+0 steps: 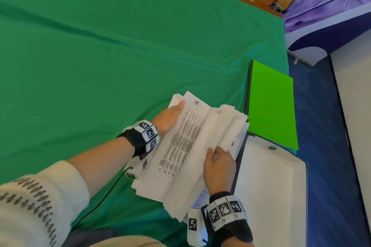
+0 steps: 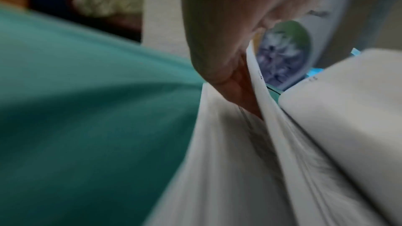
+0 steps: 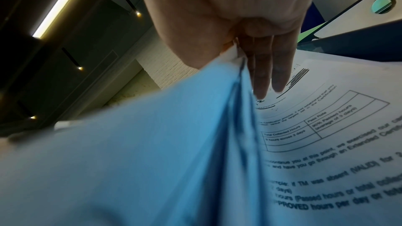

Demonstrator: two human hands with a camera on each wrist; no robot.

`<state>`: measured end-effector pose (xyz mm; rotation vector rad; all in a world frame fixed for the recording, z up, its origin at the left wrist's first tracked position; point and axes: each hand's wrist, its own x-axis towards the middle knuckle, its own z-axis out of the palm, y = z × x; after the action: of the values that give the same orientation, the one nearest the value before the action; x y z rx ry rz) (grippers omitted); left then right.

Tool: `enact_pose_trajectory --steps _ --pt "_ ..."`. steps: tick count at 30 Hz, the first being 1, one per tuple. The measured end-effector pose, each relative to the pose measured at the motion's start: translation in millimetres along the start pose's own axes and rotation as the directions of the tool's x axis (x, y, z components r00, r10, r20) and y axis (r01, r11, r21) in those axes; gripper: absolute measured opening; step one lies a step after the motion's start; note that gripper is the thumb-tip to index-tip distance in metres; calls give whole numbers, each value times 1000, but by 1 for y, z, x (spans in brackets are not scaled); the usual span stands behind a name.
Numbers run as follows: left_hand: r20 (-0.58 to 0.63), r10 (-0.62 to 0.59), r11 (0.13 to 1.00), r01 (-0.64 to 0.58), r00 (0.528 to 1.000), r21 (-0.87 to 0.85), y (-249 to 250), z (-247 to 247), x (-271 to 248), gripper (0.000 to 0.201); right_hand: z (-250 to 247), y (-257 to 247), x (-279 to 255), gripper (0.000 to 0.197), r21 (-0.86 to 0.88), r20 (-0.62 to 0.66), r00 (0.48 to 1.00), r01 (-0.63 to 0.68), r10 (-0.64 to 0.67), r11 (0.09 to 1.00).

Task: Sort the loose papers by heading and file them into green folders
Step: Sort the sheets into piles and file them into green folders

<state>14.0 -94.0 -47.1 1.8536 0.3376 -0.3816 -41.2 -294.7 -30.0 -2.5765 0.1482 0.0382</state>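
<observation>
I hold a fanned stack of loose papers [image 1: 180, 150] above the green cloth. The top sheet carries a printed table and the handwritten heading "HR" [image 1: 196, 103]. My left hand [image 1: 171, 117] grips the stack's left edge, thumb on top and fingers hidden beneath. My right hand [image 1: 217, 164] pinches the lifted sheets on the right, thumb on top; in the right wrist view its fingers [image 3: 267, 75] lie under those sheets above a printed page [image 3: 326, 135]. A bright green folder [image 1: 271, 106] lies shut just right of the papers. In the left wrist view the thumb [image 2: 217, 44] presses on the papers [image 2: 239, 161].
A green cloth [image 1: 100, 56] covers the table, which stretches wide to the left and back. A white binder [image 1: 269, 186] with a round green hole lies near the table's right edge, partly on the green folder. Blue floor and white furniture stand to the right.
</observation>
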Motion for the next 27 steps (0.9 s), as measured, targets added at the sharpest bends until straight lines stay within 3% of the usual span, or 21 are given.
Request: enact_pose_trajectory --steps 1,3,6,9,12,14,16,18,19,24,27 --pt "58 -105 978 113 993 -173 -1 4 -12 79 0 0 0 28 12 2 1000 0 0 1000" --pt "182 -143 935 193 973 -298 1 13 -37 78 1 -1 -2 29 41 9 1000 3 -4 999" --pt "307 -24 985 76 952 -158 1 29 -59 74 0 -8 -5 42 123 18 1000 -10 8 992" --pt "358 40 998 -53 933 28 -2 34 -60 59 -3 -18 -9 55 193 70 996 -61 48 979" --pt "394 74 977 -146 916 157 -8 31 -46 57 -1 -11 -7 43 84 33 999 4 -7 996" --pt "316 103 931 -203 943 302 -8 24 -29 57 0 -6 -4 31 33 15 1000 -1 0 999" --pt "103 139 883 -170 985 437 -2 9 -6 48 -1 -3 -2 28 17 9 1000 -17 17 1000" --pt "-93 162 870 -98 982 483 2 -9 17 45 -2 -2 -2 28 22 -1 1000 -13 13 1000" --pt "-134 161 856 -71 978 513 5 -18 28 46 -1 -1 -1 29 30 -3 1000 -13 13 999" --pt "-84 135 731 -42 987 681 7 -35 65 32 2 3 3 31 27 2 1000 -9 9 1000" --pt "-81 162 704 -57 983 708 8 -37 73 34 4 5 4 32 36 9 1000 -11 11 999"
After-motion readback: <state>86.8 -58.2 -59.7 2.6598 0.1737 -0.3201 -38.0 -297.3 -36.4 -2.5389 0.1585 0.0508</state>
